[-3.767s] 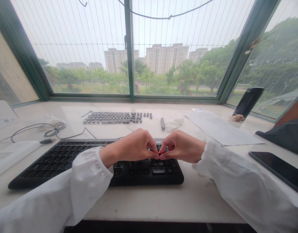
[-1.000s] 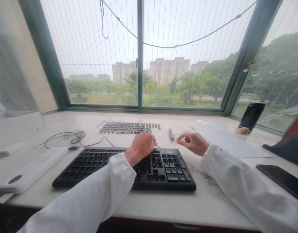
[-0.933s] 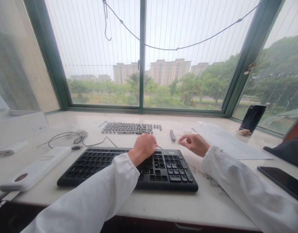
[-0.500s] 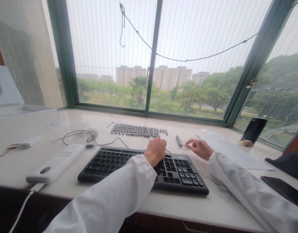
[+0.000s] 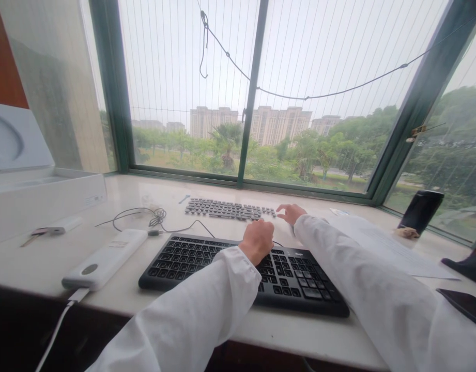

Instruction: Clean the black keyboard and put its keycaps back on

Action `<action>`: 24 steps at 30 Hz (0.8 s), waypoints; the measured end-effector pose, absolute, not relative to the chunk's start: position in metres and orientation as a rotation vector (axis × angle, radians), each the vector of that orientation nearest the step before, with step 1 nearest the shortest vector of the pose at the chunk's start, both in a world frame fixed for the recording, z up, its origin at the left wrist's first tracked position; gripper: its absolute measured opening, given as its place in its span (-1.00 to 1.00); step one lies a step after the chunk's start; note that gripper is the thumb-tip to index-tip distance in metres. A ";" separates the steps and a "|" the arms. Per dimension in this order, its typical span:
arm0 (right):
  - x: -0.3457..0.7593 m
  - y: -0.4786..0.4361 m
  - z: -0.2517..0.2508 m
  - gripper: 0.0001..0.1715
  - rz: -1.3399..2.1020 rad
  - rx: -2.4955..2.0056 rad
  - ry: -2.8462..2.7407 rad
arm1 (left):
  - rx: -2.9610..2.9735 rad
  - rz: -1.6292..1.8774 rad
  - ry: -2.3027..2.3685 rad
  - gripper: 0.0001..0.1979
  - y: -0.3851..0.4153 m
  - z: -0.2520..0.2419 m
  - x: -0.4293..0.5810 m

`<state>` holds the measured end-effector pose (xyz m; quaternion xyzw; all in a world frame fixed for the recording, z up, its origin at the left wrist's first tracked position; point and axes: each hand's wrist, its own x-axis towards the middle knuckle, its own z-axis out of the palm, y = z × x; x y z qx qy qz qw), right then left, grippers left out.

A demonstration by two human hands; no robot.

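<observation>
My left hand (image 5: 257, 241) rests curled over the back middle of a black computer keyboard (image 5: 300, 289), its fingertips hidden from view, so I cannot tell whether it holds anything. My right hand (image 5: 291, 213) reaches past the keyboard with its fingers apart and nothing visible in them. It is just beyond the right end of rows of loose black keycaps (image 5: 230, 209) lying on the white marble sill (image 5: 230, 325). White sleeves cover both forearms, and the right one hides part of the sill.
A white power bank (image 5: 104, 266) with a cable lies left of the keyboard, beside a thin black cable (image 5: 156, 218) and a white box (image 5: 47, 199). To the right are a paper sheet (image 5: 393, 248), a black phone (image 5: 462, 307), and a dark upright cylinder (image 5: 420, 212) against the window.
My right hand has moved farther forward and left, towards the end of the keycap rows, and its sleeve now covers the small pen-like object. My left hand stays on the keyboard.
</observation>
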<state>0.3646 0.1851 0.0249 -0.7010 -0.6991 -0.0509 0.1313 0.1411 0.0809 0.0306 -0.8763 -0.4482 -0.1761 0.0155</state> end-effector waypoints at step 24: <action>0.361 0.142 0.058 -0.59 0.024 -1.835 -2.157 | -2.683 -0.631 -1.330 -0.78 0.074 0.037 0.139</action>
